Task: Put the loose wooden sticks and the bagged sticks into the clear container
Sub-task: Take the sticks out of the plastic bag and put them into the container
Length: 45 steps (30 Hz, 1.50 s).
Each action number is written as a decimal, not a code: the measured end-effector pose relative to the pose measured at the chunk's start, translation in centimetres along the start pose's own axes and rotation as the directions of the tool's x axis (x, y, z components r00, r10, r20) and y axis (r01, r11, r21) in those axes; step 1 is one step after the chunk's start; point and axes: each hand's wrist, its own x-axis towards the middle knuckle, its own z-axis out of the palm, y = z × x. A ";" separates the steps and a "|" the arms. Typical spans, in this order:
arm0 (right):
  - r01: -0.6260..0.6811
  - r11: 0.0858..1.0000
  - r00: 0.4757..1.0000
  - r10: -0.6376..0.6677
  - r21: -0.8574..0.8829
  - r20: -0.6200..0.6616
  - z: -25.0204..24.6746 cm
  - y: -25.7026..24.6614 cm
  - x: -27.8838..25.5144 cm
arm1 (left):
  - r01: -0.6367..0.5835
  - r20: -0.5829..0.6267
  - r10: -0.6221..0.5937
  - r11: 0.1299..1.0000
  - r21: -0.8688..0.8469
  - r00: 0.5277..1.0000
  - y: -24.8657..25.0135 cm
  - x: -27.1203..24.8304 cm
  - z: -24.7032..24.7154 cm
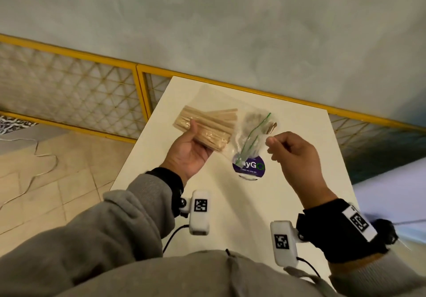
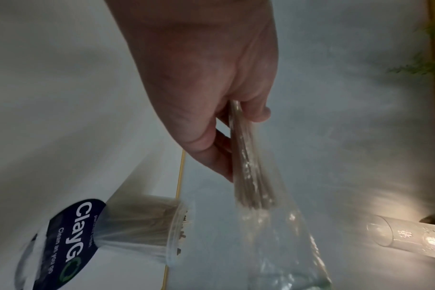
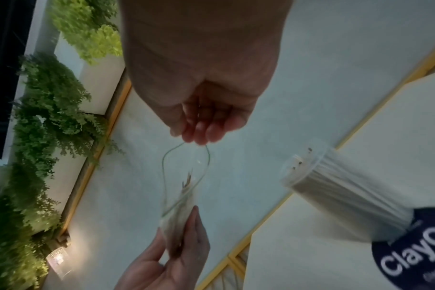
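Your left hand (image 1: 187, 152) grips the clear zip-top bag of pale wooden sticks (image 1: 207, 126), thumb on top, held above the white table (image 1: 299, 121). Your right hand (image 1: 294, 152) pinches the bag's open green-lined mouth. The clear plastic container with purple label (image 1: 250, 158), sticks inside, stands on the table between your hands.

Grey hooded sweatshirt (image 1: 110, 239), sleeves to the wrists. Black wrist straps (image 1: 341, 230), each carrying a white camera box (image 1: 199, 212) with a black-and-white square code tag; thin black cables (image 1: 171, 236) trailing.
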 end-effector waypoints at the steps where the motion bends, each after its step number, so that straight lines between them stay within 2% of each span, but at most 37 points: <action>1: -0.016 1.000 0.999 0.015 0.027 0.049 0.3 -0.2 -0.3 | 0.007 0.025 -0.007 1.000 -0.008 1.000 0.3 0.1 -0.1; 3: -0.055 0.993 0.996 0.046 0.109 0.079 1.1 -0.2 -0.6 | 0.035 0.076 -0.036 0.999 0.012 0.996 0.7 0.3 -0.4; 5: -0.089 0.972 0.996 0.080 0.219 0.047 1.9 -0.4 -0.6 | 0.056 0.142 -0.064 0.997 0.057 0.988 1.0 0.4 -0.4; 9: -0.149 0.891 0.989 0.127 0.428 0.079 3.3 -0.5 -0.4 | 0.110 0.255 -0.127 0.991 0.079 0.959 1.2 0.6 -0.5; 12: -0.182 0.837 0.983 0.146 0.517 0.111 4.0 -0.7 -0.2 | 0.142 0.255 -0.202 0.961 0.235 0.946 1.0 0.5 -0.6; 14: -0.201 0.848 0.978 0.144 0.491 0.152 4.3 -0.6 -0.1 | 0.173 0.199 -0.259 0.914 0.368 0.945 0.6 0.4 -0.7; 16: -0.269 0.862 0.959 0.199 0.429 0.203 4.8 -0.5 0.2 | 0.191 0.148 -0.292 0.859 0.474 0.945 0.3 0.2 -0.6; 19: -0.405 0.830 0.903 0.297 0.383 0.311 5.6 -0.4 1.1 | 0.178 0.102 -0.298 0.774 0.607 0.949 0.0 -0.1 -0.5; 21: -0.407 0.893 0.884 0.330 0.195 0.332 6.0 -0.3 1.9 | 0.157 0.088 -0.285 0.730 0.666 0.954 0.0 -0.1 -0.6; 23: -0.398 0.912 0.887 0.353 0.104 0.296 6.0 -0.2 2.2 | 0.137 0.072 -0.249 0.727 0.673 0.966 0.0 -0.1 -0.7; 26: -0.369 0.921 0.912 0.332 0.125 0.241 6.2 0.3 2.1 | 0.105 0.043 -0.176 0.750 0.653 0.983 -0.1 0.3 -1.1; 28: -0.368 0.928 0.899 0.338 0.059 0.278 6.4 0.4 2.1 | 0.111 0.030 -0.176 0.734 0.670 0.984 -0.2 0.4 -1.2; 31: -0.393 0.915 0.823 0.396 -0.095 0.408 6.2 0.2 2.2 | 0.140 0.032 -0.238 0.672 0.727 0.971 -0.5 0.4 -1.1; 32: -0.389 0.916 0.823 0.392 -0.095 0.411 6.1 0.5 2.4 | 0.147 0.024 -0.240 0.665 0.732 0.970 -0.7 0.5 -1.2; 34: -0.394 0.912 0.826 0.407 -0.115 0.389 6.1 0.6 2.9 | 0.143 -0.006 -0.198 0.686 0.713 0.980 -1.0 0.6 -1.2; 37: -0.355 0.899 0.812 0.432 -0.255 0.392 6.2 1.5 3.3 | 0.138 -0.073 -0.120 0.743 0.655 0.990 -0.9 1.1 -1.5; 39: -0.395 0.877 0.780 0.478 -0.273 0.403 5.9 2.0 3.3 | 0.136 -0.104 -0.090 0.772 0.621 0.990 -0.6 1.4 -1.7; 41: -0.491 0.847 0.722 0.526 -0.203 0.450 5.4 2.8 3.3 | 0.152 -0.114 -0.103 0.772 0.617 0.988 -0.6 1.6 -2.0; 45: -0.547 0.823 0.644 0.530 -0.152 0.552 5.6 3.3 3.4 | 0.227 -0.122 -0.201 0.672 0.705 0.972 -1.8 1.6 -1.9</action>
